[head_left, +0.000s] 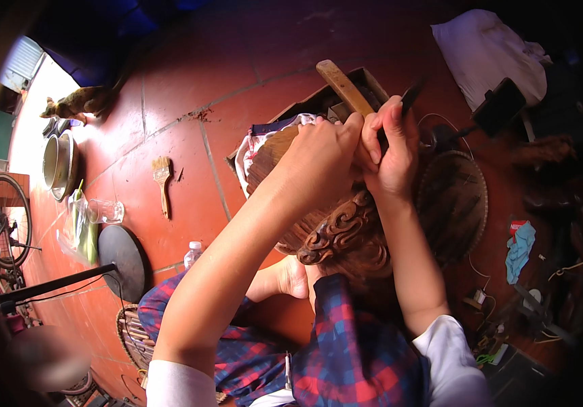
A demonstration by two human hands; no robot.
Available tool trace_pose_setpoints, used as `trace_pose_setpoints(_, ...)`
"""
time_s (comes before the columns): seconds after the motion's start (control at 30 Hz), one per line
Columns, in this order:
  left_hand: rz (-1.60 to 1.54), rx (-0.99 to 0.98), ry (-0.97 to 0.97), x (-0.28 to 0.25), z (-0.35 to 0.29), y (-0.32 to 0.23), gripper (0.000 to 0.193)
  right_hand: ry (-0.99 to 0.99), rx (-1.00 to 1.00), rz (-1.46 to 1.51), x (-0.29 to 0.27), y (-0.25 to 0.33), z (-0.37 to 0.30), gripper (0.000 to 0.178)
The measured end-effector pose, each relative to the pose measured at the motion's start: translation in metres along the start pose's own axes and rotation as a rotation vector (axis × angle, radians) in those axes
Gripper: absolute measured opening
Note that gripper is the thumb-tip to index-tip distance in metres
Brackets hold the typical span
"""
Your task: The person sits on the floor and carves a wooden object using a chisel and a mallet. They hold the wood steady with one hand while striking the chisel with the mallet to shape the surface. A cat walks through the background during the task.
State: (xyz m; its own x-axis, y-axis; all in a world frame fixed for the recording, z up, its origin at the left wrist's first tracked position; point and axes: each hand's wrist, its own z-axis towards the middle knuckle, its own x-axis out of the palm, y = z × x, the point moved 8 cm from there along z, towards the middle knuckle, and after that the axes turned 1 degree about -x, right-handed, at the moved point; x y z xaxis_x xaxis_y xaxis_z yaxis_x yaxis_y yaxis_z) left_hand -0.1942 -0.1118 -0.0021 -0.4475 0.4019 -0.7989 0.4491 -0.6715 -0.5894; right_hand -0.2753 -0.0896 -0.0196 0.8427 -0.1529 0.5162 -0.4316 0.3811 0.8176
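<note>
A carved piece of brown wood (345, 234) with curling relief stands in front of me, above my crossed legs. My left hand (328, 146) lies over its upper part, fingers curled; what they grip, if anything, is hidden. Right beside it, my right hand (393, 149) pinches a slim dark tool (411, 97) that slants up past the fingers. Its lower end is hidden between the hands. Just beyond my hands a flat pale wooden bar (344, 85) rises from an open box (373, 83). Patterned cloth (257, 139) shows by the wood's left side.
On the red tiles to the left are a paintbrush (162, 183), a glass (106, 211), a round black base (123, 264) with a pole, and metal basins (66, 165). Beside the carving stands a round woven tray (471, 197). A phone on a holder (499, 107) and blue cloth (520, 252) are at right.
</note>
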Motion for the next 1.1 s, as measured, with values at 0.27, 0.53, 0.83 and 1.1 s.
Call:
trace_pose_setpoints(0.27,-0.065,-0.053,0.074,-0.001,-0.001,0.008,0.045,-0.004,-0.036,0.091,0.004,-0.004,0.003,0.026)
trace_pose_setpoints(0.53,-0.120,-0.057,0.042,-0.002,-0.009,0.009,0.044,-0.001,0.070,0.065,0.007,-0.009,-0.005,0.025)
trace_pose_setpoints(0.83,-0.046,0.031,0.022,-0.002,-0.004,0.001,0.046,0.020,0.015,0.136,0.002,-0.006,-0.003,0.026)
trace_pose_setpoints(1.1,-0.008,-0.029,0.099,0.006,-0.001,0.004,0.051,-0.013,0.032,-0.005,0.000,-0.004,-0.002,0.035)
